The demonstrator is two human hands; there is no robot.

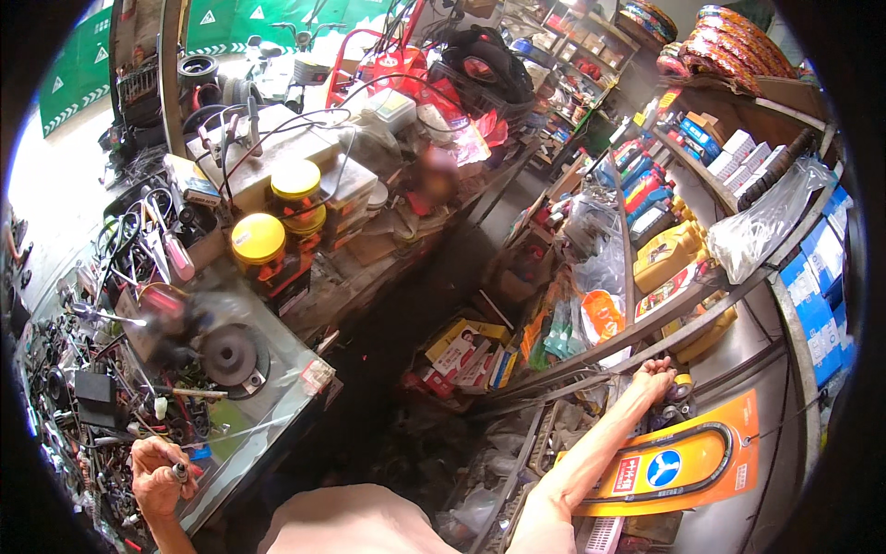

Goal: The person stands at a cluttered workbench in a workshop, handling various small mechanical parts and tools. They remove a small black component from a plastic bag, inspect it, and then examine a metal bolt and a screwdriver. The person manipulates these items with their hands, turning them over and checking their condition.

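At the lower left, my left hand is closed around a small metal cylinder, its round end showing between thumb and fingers. The hand is over the front edge of a bench heaped with small parts. My right arm stretches out to the shelf on the right. There my right hand has its fingers curled, right beside several small tape rolls, one of them yellow. What those fingers hold, if anything, is hidden. Below that hand, an orange card package with a black loop on it lies beside my forearm.
A grinding disc lies on the glass-topped bench. Two yellow-lidded tubs stand behind it. Shelves with yellow bottles, boxes and plastic bags run along the right. A dark narrow aisle separates the two sides.
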